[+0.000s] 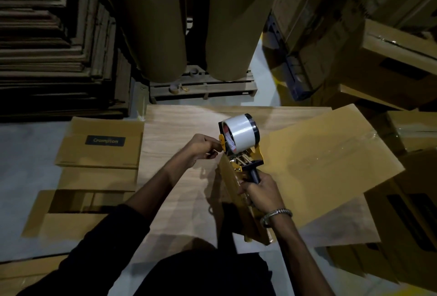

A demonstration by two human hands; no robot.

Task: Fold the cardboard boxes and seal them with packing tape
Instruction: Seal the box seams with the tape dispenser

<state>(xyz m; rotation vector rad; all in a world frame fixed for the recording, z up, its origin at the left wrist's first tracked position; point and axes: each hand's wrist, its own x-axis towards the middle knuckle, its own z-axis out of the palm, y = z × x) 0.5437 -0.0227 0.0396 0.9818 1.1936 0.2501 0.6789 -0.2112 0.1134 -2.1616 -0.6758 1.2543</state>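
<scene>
A: Status on the tape gun?

B: Right hand [259, 193] is wrapped tight round the black handle of the tape dispenser [243, 146], fingers fully curled, roll up and away from the person. Looks held upright so the left can get at the roll side.

A: Left hand doing what?

B: Left hand [203, 148] is at the dispenser's yellow side plate, fingers curled in a pinch right at the plate edge. Probably fishing out the tape end or threading it, can't tell whether there's actually tape between the fingertips.

A: Where's the box?

B: Flat cardboard box [314, 168] lies tilted over the right half of the wooden table [179, 128], its near corner under the dispenser and its right edge overhanging the table's right edge. A narrow folded flap runs under the right wrist toward the near edge. Already some clear tape shining on its upper right part.

A: Other stock?

B: More flattened boxes [99, 154] on the floor just off the table's left edge, one with a black Crompton label. Two big paper rolls [189, 23] on a pallet past the far edge.

A: So sealing not started here?

B: My read: still prepping the tape, no strip laid on this seam yet.
</scene>
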